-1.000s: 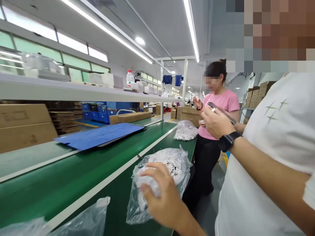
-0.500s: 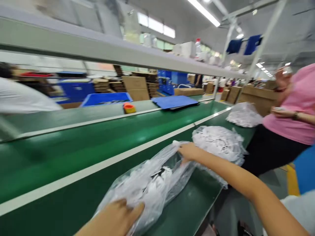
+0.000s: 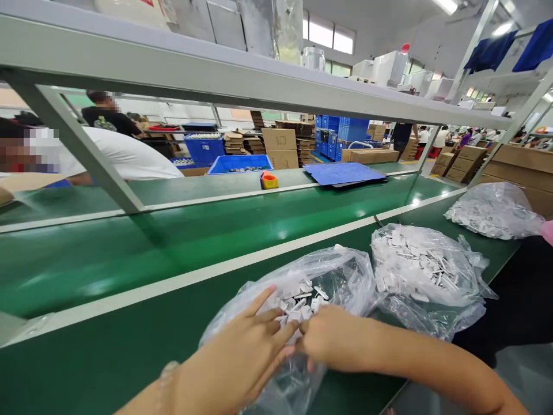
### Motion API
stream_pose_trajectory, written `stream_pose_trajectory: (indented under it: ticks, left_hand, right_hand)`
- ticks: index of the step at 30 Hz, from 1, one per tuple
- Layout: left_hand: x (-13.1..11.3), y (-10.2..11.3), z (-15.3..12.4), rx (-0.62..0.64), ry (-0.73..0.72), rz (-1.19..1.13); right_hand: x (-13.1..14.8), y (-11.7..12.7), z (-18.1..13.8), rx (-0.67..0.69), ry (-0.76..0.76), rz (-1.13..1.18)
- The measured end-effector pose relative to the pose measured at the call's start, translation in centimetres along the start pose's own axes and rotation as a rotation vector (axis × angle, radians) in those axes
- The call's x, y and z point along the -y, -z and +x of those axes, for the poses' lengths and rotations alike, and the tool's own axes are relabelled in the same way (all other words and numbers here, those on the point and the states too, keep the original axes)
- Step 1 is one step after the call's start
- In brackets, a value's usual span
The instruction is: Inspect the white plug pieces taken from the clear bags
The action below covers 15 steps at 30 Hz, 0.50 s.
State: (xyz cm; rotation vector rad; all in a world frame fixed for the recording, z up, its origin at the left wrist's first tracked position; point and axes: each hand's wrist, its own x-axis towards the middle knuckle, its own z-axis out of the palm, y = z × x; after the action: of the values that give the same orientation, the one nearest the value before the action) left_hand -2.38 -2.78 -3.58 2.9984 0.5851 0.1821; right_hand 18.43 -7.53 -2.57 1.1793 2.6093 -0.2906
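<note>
A clear plastic bag [image 3: 341, 276] of small white parts lies on the green table [image 3: 129, 357] right in front of me. My left hand [image 3: 242, 357] rests on the bag's near side, fingers stretched out over the white parts. My right hand [image 3: 332, 340] is closed in a pinch at the bag's middle, touching the left fingertips; what it pinches is hidden. A second, fuller bag of white parts [image 3: 427, 276] lies just to the right. A third bag [image 3: 492, 213] sits farther right.
A green conveyor belt [image 3: 216, 225] runs behind the table under a grey metal shelf [image 3: 216, 75]. An orange tape roll [image 3: 269, 181], blue sheets [image 3: 343, 172] and a blue bin [image 3: 239, 164] sit beyond. A person in white [image 3: 116, 155] works opposite. Cardboard boxes [image 3: 518, 173] stand right.
The view has swung left and down. My right hand came back from the bag's far edge to its middle, and my left hand moved up onto the bag to meet it.
</note>
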Motion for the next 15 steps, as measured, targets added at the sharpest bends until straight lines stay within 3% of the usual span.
stream_pose_trajectory:
  ticks: [3, 6, 10, 13, 15]
  left_hand:
    - [1.3, -1.7, -0.6, 0.072, -0.082, -0.043]
    - [2.9, -2.4, -2.4, 0.105, -0.051, -0.058]
    - [2.7, -0.8, -1.2, 0.299, 0.169, 0.161]
    - [1.8, 0.7, 0.8, 0.434, 0.359, 0.208]
    - [1.9, 0.9, 1.1, 0.452, 0.407, 0.189]
  right_hand:
    - [0.0, -2.6, 0.1, 0.044, 0.025, 0.044]
    - [0.2, -3.3, -1.0, 0.098, 0.073, 0.133]
    - [1.1, -0.7, -1.9, 0.156, 0.257, 0.113]
    - [1.2, 2.0, -0.7, 0.018, 0.24, 0.038]
    - [1.1, 2.9, 1.3, -0.081, 0.209, 0.014]
